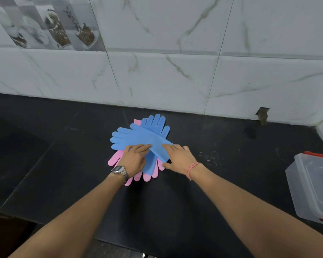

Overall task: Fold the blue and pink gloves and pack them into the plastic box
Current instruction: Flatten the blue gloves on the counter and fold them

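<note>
**Both hands on the glove pile at the counter's middle**

Two blue rubber gloves (138, 136) lie crossed on top of the pile, one with its fingers fanned toward nine o'clock, the other pointing to twelve, toward the wall. Under them sit the pink rubber gloves (149, 175), their fingertips poking out at six and seven o'clock. The left hand (133, 159), with a silver metal wristwatch (119, 171) on its wrist, rests on the blue cuff with its fingers lying fairly flat and pointing to three o'clock. The right hand (177, 157), with a pink thread band (192, 167) on its wrist, has its fingers at the turned-over edge of the blue cuff; whether it pinches or only presses, I cannot tell. The pile rests on a black stone counter (63, 164). Well apart at three o'clock, at the frame's edge, stands a clear plastic box with red clips (306, 192). White marbled wall tiles (175, 71) rise at twelve o'clock.
</note>
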Demonstrator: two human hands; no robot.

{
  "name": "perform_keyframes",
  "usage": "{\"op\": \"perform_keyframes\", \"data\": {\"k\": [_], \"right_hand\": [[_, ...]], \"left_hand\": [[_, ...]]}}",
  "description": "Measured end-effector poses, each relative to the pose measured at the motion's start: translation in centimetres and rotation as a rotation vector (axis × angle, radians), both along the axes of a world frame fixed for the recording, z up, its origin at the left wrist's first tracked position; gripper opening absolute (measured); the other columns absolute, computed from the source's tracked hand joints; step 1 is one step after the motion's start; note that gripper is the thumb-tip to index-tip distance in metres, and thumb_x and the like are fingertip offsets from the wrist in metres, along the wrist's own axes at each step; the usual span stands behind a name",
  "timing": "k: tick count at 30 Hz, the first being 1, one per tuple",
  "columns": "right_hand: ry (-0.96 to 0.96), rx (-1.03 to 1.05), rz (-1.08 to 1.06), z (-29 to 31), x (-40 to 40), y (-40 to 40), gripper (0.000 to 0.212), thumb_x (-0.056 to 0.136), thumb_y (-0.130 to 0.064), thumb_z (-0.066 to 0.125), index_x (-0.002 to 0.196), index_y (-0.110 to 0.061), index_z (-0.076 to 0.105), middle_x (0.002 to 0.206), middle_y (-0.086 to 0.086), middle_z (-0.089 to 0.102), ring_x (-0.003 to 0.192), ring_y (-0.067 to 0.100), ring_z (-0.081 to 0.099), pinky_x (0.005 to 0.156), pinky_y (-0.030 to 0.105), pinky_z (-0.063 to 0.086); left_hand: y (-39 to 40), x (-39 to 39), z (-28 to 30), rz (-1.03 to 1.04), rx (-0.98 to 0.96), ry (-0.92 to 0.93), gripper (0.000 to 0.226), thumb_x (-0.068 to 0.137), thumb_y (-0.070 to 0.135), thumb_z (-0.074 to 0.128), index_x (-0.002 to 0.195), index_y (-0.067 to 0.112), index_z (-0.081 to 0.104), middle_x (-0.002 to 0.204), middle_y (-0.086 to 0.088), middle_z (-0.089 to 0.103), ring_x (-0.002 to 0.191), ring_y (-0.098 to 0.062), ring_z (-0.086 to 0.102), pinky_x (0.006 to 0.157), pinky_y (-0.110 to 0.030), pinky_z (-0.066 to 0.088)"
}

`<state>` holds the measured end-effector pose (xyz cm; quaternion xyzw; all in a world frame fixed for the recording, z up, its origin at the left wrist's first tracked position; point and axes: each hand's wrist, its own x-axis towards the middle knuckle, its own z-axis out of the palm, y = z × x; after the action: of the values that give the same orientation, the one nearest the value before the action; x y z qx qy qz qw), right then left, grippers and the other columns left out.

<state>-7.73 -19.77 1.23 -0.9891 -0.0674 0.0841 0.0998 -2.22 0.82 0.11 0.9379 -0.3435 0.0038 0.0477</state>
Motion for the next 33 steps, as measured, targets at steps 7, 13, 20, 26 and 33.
{"op": "perform_keyframes", "data": {"k": [7, 13, 20, 26, 33], "right_hand": [[-0.069, 0.117, 0.011, 1.4, 0.3, 1.6, 0.081, 0.083, -0.050, 0.060, 0.149, -0.019, 0.026, 0.149, 0.001, 0.042, 0.135, 0.022, 0.038, 0.103, 0.042, 0.033], [-0.024, 0.234, -0.109, 2.7, -1.5, 0.7, 0.055, 0.083, -0.020, 0.059, 0.135, -0.021, 0.042, 0.126, 0.007, 0.060, 0.106, 0.033, 0.060, 0.082, 0.041, 0.049], [0.083, 0.219, -0.116, 3.8, -5.2, -2.3, 0.021, 0.089, -0.007, 0.046, 0.106, -0.009, 0.058, 0.096, 0.018, 0.063, 0.086, 0.038, 0.062, 0.069, 0.039, 0.051], [0.135, 0.283, -0.191, 3.3, -8.1, -4.7, 0.023, 0.092, -0.004, 0.043, 0.104, -0.010, 0.062, 0.081, 0.010, 0.058, 0.071, 0.029, 0.053, 0.064, 0.037, 0.046], [0.203, 0.527, -0.296, 3.2, -10.5, -6.5, 0.042, 0.087, 0.008, 0.036, 0.109, -0.011, 0.066, 0.089, 0.017, 0.066, 0.058, 0.016, 0.043, 0.049, 0.018, 0.029]], "left_hand": [[-2.2, -2.7, 2.3, -0.114, -0.177, -0.075, 0.030, 0.084, 0.012, 0.057, 0.112, 0.015, 0.068, 0.128, 0.003, 0.062, 0.113, -0.021, 0.057, 0.095, -0.037, 0.034], [-3.7, -5.7, 2.3, -0.159, -0.355, -0.083, 0.038, 0.078, 0.013, 0.046, 0.109, 0.018, 0.068, 0.124, 0.005, 0.064, 0.105, -0.018, 0.059, 0.083, -0.035, 0.039], [-6.3, -11.3, -0.2, -0.084, -0.532, 0.036, 0.056, 0.079, 0.007, 0.050, 0.132, 0.023, 0.050, 0.138, 0.005, 0.048, 0.122, -0.012, 0.046, 0.096, -0.031, 0.037], [-5.3, -15.9, -2.2, -0.243, -0.509, 0.184, 0.055, 0.081, 0.014, 0.056, 0.131, 0.035, 0.044, 0.139, 0.020, 0.040, 0.130, 0.001, 0.036, 0.104, -0.020, 0.026], [-4.9, -17.7, -3.9, -0.025, -0.564, 0.705, 0.034, 0.092, 0.019, 0.054, 0.119, 0.039, 0.049, 0.122, 0.018, 0.053, 0.110, 0.002, 0.053, 0.096, -0.029, 0.045]]}}
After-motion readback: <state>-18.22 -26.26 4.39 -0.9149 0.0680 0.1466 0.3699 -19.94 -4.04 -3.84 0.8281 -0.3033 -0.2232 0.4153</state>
